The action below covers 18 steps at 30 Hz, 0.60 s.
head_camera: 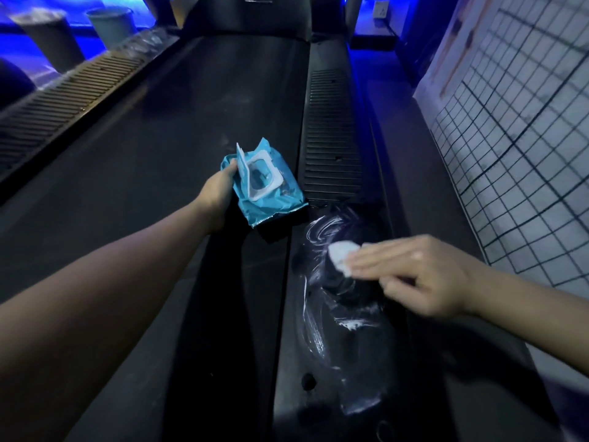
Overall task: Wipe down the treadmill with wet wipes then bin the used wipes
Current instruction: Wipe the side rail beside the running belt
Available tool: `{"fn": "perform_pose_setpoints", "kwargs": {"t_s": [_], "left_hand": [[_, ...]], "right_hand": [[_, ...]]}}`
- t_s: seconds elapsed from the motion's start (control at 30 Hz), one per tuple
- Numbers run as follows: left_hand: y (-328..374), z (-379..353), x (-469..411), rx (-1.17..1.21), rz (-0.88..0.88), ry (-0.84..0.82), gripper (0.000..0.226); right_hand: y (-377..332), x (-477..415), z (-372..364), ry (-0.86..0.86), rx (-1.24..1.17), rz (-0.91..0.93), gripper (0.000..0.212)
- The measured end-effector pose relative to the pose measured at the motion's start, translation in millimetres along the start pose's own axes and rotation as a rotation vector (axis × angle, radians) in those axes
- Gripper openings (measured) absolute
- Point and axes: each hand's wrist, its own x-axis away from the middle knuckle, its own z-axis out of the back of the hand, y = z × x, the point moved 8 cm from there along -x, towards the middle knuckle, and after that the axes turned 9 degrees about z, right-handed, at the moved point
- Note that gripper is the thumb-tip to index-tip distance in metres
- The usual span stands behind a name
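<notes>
My left hand (218,194) grips a blue wet-wipe pack (271,189) over the dark treadmill belt (178,148); its white flip lid stands open. My right hand (411,275) presses a white wet wipe (341,255) flat against the treadmill's right side rail (334,330), fingers straight and pointing left. Most of the wipe lies hidden under the fingers. Wet white smears streak the rail around and below the wipe.
Ribbed foot strips run along both rails, right (331,132) and left (63,87). Two grey bins (47,39) (111,25) stand at the far left beyond the treadmill. A white tiled wall (522,122) rises close on the right. The treadmill console base (255,14) is ahead.
</notes>
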Motion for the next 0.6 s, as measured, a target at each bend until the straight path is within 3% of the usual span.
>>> {"fn": "perform_pose_setpoints", "kwargs": {"t_s": [0.13, 0.2, 0.27, 0.47, 0.6], "left_hand": [[-0.7, 2.0, 2.4, 0.008, -0.012, 0.019, 0.047], [-1.0, 0.4, 5.1, 0.018, -0.017, 0.013, 0.045], [-0.3, -1.4, 7.4, 0.023, -0.019, 0.015, 0.043], [1.3, -1.3, 6.1, 0.010, 0.005, 0.018, 0.044], [2.4, 2.4, 8.2, 0.009, 0.002, 0.071, 0.043]], "right_hand": [[39.8, -16.8, 16.3, 0.003, 0.160, -0.261, 0.041], [43.8, -34.3, 4.5, -0.073, 0.164, -0.340, 0.056], [32.8, -47.9, -9.1, -0.126, 0.127, -0.309, 0.065], [-13.0, -17.2, -18.4, -0.111, -0.108, 0.005, 0.043], [10.8, -6.9, 1.3, -0.001, 0.027, -0.042, 0.040]]}}
